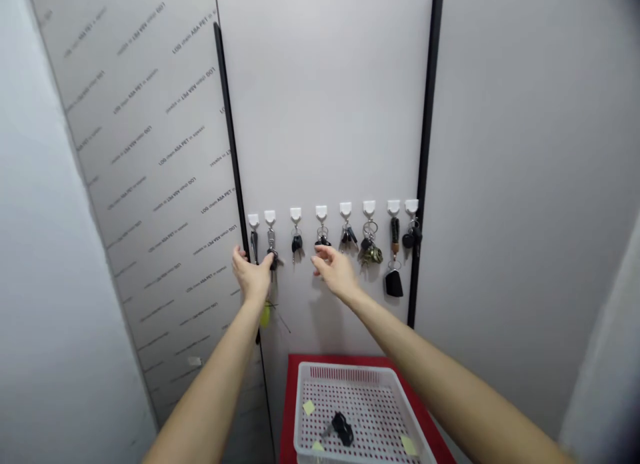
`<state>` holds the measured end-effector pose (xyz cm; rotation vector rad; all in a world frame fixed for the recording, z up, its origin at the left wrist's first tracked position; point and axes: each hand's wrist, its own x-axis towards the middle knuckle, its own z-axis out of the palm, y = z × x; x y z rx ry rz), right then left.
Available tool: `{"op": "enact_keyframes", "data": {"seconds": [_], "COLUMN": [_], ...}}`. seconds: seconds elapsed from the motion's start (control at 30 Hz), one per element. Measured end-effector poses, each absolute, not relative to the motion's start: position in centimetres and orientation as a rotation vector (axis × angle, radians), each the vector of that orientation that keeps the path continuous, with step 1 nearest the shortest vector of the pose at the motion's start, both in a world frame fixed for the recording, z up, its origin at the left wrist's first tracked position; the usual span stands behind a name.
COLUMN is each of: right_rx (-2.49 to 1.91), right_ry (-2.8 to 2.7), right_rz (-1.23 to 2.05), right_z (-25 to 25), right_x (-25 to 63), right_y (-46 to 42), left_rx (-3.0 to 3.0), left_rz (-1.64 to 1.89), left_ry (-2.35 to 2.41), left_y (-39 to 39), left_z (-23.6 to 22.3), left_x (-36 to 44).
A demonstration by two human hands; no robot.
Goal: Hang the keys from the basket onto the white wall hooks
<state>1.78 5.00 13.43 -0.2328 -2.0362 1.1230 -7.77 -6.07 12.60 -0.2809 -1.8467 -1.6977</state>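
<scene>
Several bunches of keys hang from white hooks (321, 212) in a row on the pale panel. My left hand (251, 277) is at the left end, fingers and thumb spread apart, its thumb by the dark keys (273, 259) on the second hook. I cannot tell whether it touches them. It partly covers the black key strap (255, 241) on the first hook and a yellow tag (265, 315) hanging below. My right hand (337, 272), loosely bent with fingers apart, is just under the key bunch (323, 237) on the fourth hook. Nothing shows in its grasp.
Farther right hang more key bunches, one with a camouflage-patterned piece (373, 253) and one with a black fob (393, 283). Black strips (427, 137) edge the panel. Below, a white perforated basket (419, 411) on a red surface (295, 377) holds black-headed keys (342, 429) and yellow notes.
</scene>
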Motion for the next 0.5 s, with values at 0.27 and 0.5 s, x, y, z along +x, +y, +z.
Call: {"op": "enact_keyframes", "data": {"seconds": [0.27,0.5], "right_rx": [-0.578,-0.475], "right_ry": [-2.175,-2.059], "right_rz": [0.626,0.548], "right_z": [15.6,18.1], "right_x": [-3.3,-3.4], "right_y": [3.9,4.4], "left_rx": [-0.241,-0.472], "left_rz": [-1.535,-1.876], "left_ry": [-2.234,-1.921], "left_y": [-4.3,-7.8], "left_z": [12.3,17.5], "left_x": [-9.1,-10.8]}}
